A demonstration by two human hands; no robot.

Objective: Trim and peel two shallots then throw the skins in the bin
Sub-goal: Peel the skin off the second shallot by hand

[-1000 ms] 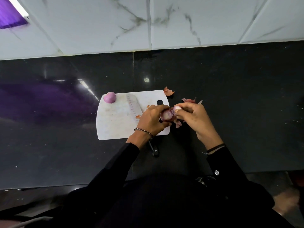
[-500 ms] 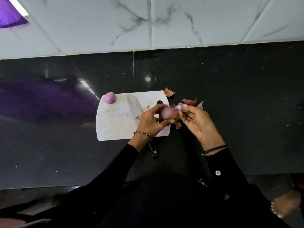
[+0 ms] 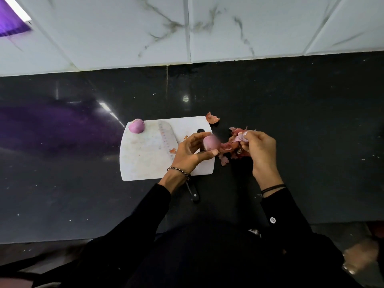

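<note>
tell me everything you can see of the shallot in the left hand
The round pink-purple peeled shallot looks smooth and slightly glossy, papery skin off. The left hand pinches it between thumb and fingertips over the right edge of the white plastic cutting board. The right hand, holding a pale skin scrap, is apart from it.

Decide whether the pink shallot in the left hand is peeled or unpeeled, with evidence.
Peeled: the pink shallot in the left hand shows smooth flesh; the right hand pinches loose papery skin.
</note>
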